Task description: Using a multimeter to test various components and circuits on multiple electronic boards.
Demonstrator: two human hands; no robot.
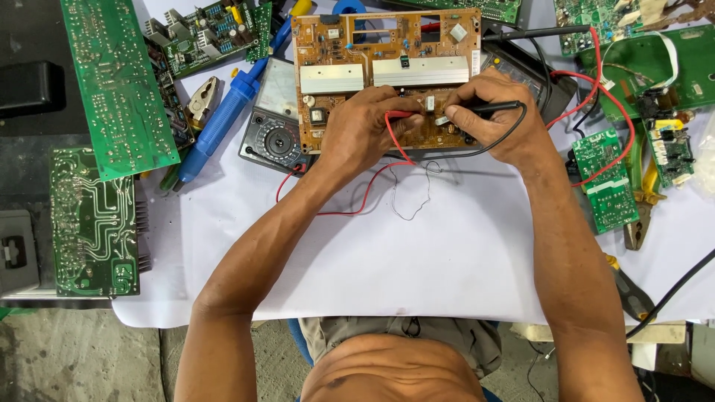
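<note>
A brown circuit board (387, 45) with two silver heat sinks lies at the back middle of the white sheet (417, 253). My left hand (361, 126) rests on the board's front edge and pinches a red test probe (402, 115) against it. My right hand (495, 115) grips a black test probe (484, 109), its tip pointing left onto the same spot of the board. Red and black leads curl away from the probes. An analog multimeter (275, 126) lies just left of the board.
Green circuit boards lie at the left (115, 82), lower left (93, 223), top (216, 30) and right (611, 179). A blue desoldering pump (223, 119) is beside the meter. Pliers (640, 216) lie at the right. A thin loose wire (417, 197) lies on the sheet.
</note>
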